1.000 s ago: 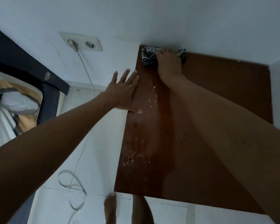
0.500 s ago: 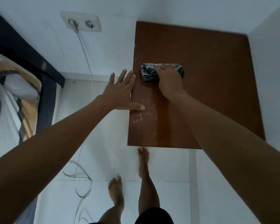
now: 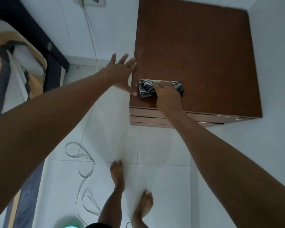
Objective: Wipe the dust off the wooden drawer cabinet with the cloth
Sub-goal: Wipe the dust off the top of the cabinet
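Note:
The wooden drawer cabinet [image 3: 196, 46] stands in the room's corner, its dark brown top seen from above and drawer fronts showing along its near edge. A striped grey cloth [image 3: 146, 90] lies on the top near the front left corner, pressed down by my right hand [image 3: 167, 96]. My left hand [image 3: 122, 71] has its fingers spread flat against the cabinet's left edge, thumb touching the top beside the cloth. Pale dust specks remain along the left edge of the top.
A white cable [image 3: 89, 38] runs from a wall socket [image 3: 89, 1] down to loops on the white tiled floor [image 3: 163, 178]. A bed with a dark frame [image 3: 44, 45] stands at left. My bare feet [image 3: 117, 173] are in front of the cabinet. Walls close the cabinet's back and right.
My right hand has dragged the cloth from the back of the top toward the front left corner. I have stepped back, so the drawer fronts now show. The left hand stays on the left edge.

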